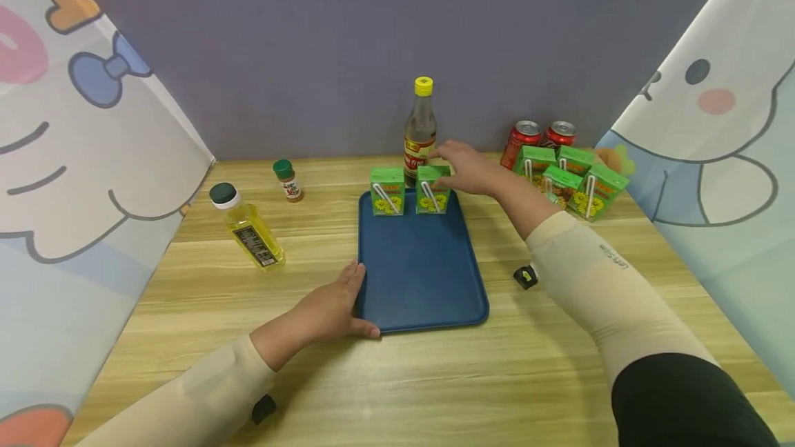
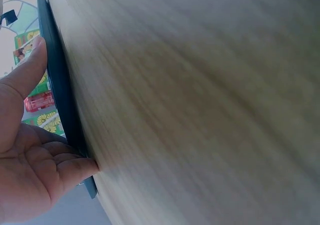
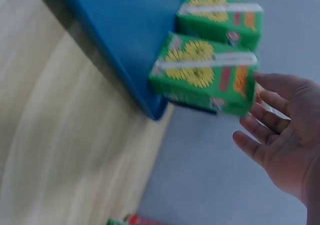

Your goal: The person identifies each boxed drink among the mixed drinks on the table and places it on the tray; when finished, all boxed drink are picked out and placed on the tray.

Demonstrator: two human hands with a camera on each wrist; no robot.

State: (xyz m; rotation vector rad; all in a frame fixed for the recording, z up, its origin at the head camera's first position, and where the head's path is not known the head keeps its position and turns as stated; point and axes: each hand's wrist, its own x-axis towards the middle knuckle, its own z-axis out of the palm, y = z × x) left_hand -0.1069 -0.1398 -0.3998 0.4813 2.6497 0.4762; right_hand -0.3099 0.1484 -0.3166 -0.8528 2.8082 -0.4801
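Observation:
A dark blue tray (image 1: 422, 267) lies on the table. My left hand (image 1: 332, 302) holds its near left corner, the thumb along the near edge and the fingers against the left side; the left wrist view shows the thumb (image 2: 31, 67) on the rim. Two green drink cartons with yellow flowers and white straws, a left carton (image 1: 388, 192) and a right carton (image 1: 432, 199), stand side by side at the tray's far end. My right hand (image 1: 468, 165) is at the top of the right carton, with loosely spread fingers; in the right wrist view a fingertip overlaps the carton's (image 3: 205, 72) top edge.
Behind the cartons stands a yellow-capped sauce bottle (image 1: 421, 133). On the left are an oil bottle (image 1: 251, 233) and a green-lidded spice jar (image 1: 288, 181). Several more cartons (image 1: 590, 192) and two red cans (image 1: 522, 143) stand at the far right. A grey wall (image 1: 310, 54) bounds the back.

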